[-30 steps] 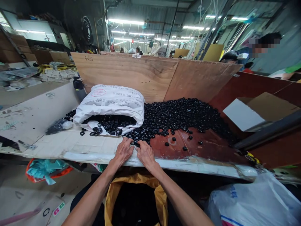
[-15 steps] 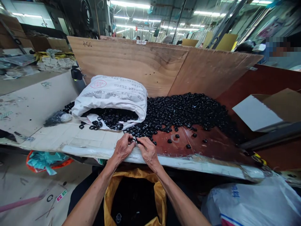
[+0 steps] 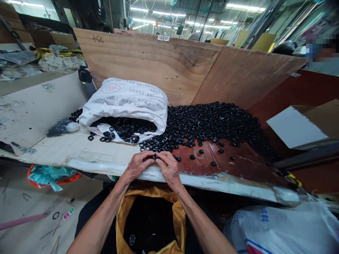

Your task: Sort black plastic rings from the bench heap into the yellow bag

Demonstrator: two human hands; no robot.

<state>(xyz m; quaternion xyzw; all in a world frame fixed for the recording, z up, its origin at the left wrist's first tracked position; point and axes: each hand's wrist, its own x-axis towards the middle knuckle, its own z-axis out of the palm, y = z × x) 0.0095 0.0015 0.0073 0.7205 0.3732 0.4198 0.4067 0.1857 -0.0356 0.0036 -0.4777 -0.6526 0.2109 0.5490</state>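
My left hand (image 3: 139, 164) and my right hand (image 3: 168, 169) meet at the front edge of the bench. Their fingertips are pinched together around a small black part (image 3: 154, 157), mostly hidden by the fingers. Just beyond them lie loose black rings (image 3: 148, 145), at the near end of a large heap of small black pieces (image 3: 212, 120). A white printed sack (image 3: 132, 97) rests on its side behind my left hand, its mouth open towards me and more black rings spilling out. Below my forearms stands an open yellow bag (image 3: 121, 215) with a dark inside.
A wooden board (image 3: 145, 60) walls off the back of the bench. At the right are an open carton (image 3: 296, 127) and a dark bar. A white plastic bag (image 3: 280, 225) fills the lower right. An orange-rimmed container (image 3: 33, 181) with teal plastic stands lower left.
My fingertips have closed in on each other, and the ring that showed at my left fingertips is now mostly covered. The view has shifted slightly.
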